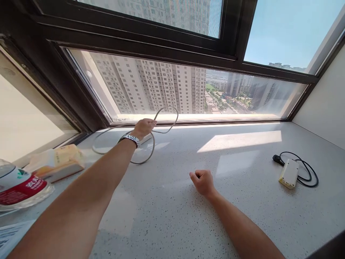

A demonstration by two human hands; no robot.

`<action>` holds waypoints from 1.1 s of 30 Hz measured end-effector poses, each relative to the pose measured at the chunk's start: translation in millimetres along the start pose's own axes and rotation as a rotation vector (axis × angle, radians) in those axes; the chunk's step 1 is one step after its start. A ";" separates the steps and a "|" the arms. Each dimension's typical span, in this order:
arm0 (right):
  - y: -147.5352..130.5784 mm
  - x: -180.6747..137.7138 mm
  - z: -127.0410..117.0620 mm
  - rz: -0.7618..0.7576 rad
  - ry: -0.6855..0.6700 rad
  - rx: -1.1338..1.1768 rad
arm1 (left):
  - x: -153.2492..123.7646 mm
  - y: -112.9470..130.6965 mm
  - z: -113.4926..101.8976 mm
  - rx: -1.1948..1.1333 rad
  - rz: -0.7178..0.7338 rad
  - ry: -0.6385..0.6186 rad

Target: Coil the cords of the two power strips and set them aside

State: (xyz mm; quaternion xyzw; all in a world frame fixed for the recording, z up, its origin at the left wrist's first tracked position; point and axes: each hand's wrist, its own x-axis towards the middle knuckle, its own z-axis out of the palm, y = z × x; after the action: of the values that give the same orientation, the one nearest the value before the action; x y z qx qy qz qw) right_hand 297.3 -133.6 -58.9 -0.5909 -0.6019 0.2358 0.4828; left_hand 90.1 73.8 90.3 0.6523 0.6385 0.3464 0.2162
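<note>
Snag risk: we judge the grey cable (151, 144) could catch on itself; it lies in loose loops on the speckled sill (172, 201), one loop lifted against the window glass (188, 90), and a quick pull might tighten those loops into a knot
Slip risk: our left hand (144, 127) grips the cable with only the fingertips, so the springy wire might slide out if it twists; that is our reading, not a thing seen
Clutter risk: the tissue pack (58, 162) and the plastic bottle (18, 185) sit near the cable's low loop (close on our left); a trailing end could drag across them
Left hand state: closed around the cable at the point where the loops cross; the wristwatch (130, 139) shows just behind it
Left arm pose: stretched well forward and across toward the window frame, forearm nearly straight, hand raised a little off the sill
Right hand (203, 181): curled into a loose fist, holding nothing we can make out; knuckles down, resting on or just above the sill; we cannot tell which
Right arm pose: bent in from the lower right, forearm low along the surface
Far right: a small cream box (289, 173) with a black cord (307, 172) coiled around it, well apart from both hands
</note>
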 end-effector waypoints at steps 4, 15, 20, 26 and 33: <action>0.4 0.6 -0.2 -0.004 -0.001 -0.013 | -11.0 23.6 -4.5 -0.160 0.131 0.064; 5.8 3.1 -0.8 0.020 0.026 0.121 | -44.3 92.6 2.0 -0.410 0.503 0.368; -0.9 2.2 -4.5 -0.142 0.361 0.127 | -128.5 91.8 36.7 -0.817 0.212 0.132; -9.8 -10.2 0.1 -0.544 -0.010 0.048 | -201.9 96.3 46.9 -1.059 0.097 -0.340; 3.5 -3.4 -3.4 -0.480 -0.195 -0.080 | -224.9 81.9 -48.2 -0.717 0.079 0.292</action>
State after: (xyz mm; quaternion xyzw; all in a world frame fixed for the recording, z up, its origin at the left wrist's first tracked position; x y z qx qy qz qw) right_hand 301.4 -137.0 -61.4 -0.4243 -0.7773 0.1462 0.4409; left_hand 123.4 -162.4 142.2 0.5031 0.4755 0.6449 0.3239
